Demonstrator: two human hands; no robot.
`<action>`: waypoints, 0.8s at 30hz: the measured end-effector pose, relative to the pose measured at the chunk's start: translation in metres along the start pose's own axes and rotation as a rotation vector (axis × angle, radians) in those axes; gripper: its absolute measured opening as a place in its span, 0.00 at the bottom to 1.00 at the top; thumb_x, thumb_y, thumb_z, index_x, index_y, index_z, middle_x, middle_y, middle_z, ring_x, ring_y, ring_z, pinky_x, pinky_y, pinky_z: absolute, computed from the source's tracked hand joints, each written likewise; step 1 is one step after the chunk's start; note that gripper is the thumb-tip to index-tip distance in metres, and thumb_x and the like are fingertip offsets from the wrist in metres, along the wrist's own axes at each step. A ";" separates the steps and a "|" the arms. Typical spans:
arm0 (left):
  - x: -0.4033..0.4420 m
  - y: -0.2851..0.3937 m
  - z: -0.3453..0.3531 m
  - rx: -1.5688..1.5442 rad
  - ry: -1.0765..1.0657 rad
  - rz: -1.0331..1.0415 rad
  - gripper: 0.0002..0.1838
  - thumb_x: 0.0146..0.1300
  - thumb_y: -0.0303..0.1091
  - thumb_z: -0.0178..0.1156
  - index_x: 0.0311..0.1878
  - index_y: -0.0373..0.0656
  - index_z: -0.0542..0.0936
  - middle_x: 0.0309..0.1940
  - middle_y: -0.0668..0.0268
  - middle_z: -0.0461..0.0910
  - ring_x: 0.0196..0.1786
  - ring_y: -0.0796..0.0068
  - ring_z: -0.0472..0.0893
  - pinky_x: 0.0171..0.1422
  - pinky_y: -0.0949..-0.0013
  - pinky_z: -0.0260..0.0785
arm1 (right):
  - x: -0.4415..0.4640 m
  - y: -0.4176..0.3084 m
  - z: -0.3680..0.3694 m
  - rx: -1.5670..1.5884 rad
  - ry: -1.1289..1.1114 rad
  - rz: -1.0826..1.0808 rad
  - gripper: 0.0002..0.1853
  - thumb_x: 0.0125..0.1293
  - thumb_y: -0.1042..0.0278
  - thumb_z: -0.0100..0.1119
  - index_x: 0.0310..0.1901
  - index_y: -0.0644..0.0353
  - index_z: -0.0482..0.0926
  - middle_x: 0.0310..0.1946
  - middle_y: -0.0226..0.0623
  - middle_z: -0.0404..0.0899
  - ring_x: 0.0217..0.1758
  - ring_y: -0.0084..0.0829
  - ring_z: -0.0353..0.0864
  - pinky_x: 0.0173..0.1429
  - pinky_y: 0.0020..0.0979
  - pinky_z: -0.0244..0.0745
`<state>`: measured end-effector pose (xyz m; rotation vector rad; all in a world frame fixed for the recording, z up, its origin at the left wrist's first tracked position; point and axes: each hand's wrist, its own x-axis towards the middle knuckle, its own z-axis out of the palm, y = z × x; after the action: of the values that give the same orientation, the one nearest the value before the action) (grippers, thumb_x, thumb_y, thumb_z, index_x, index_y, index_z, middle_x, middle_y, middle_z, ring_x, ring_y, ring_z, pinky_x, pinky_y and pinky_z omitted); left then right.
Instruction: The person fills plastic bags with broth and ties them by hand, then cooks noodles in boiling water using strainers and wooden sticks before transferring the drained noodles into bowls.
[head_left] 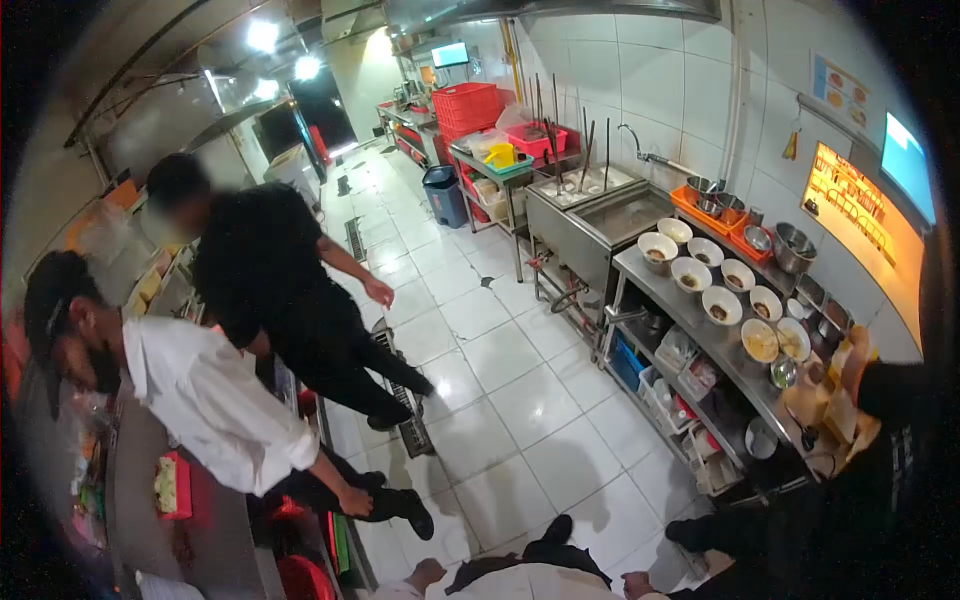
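Low in the view, my left hand (pixel 428 572) hangs beside my white clothing (pixel 540 582), its fingers curled; whether it holds anything is too small to tell. On the other side of my body, at the bottom edge, my right hand (pixel 638 583) shows only in part, also with bent fingers. Neither hand touches a counter. Between them, a dark shoe (pixel 556 530) stands on the white tiled floor (pixel 510 450). Right of my right hand is the dark clothing of another person (pixel 850 500).
Two people, one in a white shirt (pixel 210 400) and one in black (pixel 270 260), stand at the left counter (pixel 140 440). Along the right, a steel counter (pixel 690 320) holds several white bowls (pixel 720 305). Beyond are a sink (pixel 625 215), a blue bin (pixel 443 195) and red crates (pixel 467 108).
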<state>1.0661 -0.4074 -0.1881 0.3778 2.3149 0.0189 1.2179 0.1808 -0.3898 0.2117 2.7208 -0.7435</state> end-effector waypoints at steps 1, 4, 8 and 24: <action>0.010 -0.006 -0.017 -0.004 -0.002 0.002 0.19 0.53 0.48 0.58 0.36 0.42 0.84 0.37 0.54 0.83 0.46 0.55 0.82 0.52 0.57 0.72 | 0.037 -0.014 -0.031 0.119 -0.430 0.447 0.18 0.62 0.52 0.54 0.36 0.59 0.84 0.41 0.42 0.84 0.50 0.41 0.80 0.54 0.44 0.74; 0.026 -0.017 -0.046 -0.860 -0.150 -0.422 0.14 0.55 0.42 0.58 0.34 0.43 0.85 0.28 0.60 0.84 0.31 0.66 0.83 0.38 0.62 0.74 | 0.141 -0.056 -0.106 -0.211 -0.022 -0.045 0.18 0.60 0.53 0.59 0.29 0.64 0.82 0.23 0.46 0.81 0.30 0.39 0.82 0.42 0.45 0.76; 0.082 -0.021 -0.096 -1.395 0.035 -0.573 0.10 0.57 0.35 0.58 0.37 0.40 0.82 0.28 0.61 0.83 0.27 0.70 0.81 0.31 0.65 0.74 | 0.296 -0.171 -0.205 0.569 0.024 0.403 0.10 0.59 0.64 0.62 0.27 0.61 0.83 0.21 0.35 0.80 0.25 0.25 0.75 0.29 0.29 0.70; 0.429 -0.204 -0.417 -0.464 0.291 -0.334 0.28 0.48 0.61 0.66 0.26 0.39 0.84 0.28 0.51 0.83 0.36 0.50 0.83 0.41 0.56 0.75 | 0.649 -0.419 -0.367 0.860 -0.064 0.211 0.10 0.57 0.75 0.51 0.35 0.66 0.82 0.27 0.37 0.82 0.25 0.23 0.78 0.32 0.26 0.75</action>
<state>0.4360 -0.4413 -0.2243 -0.2631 2.5334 0.4632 0.4198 0.0506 -0.1105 0.6282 2.1005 -1.7547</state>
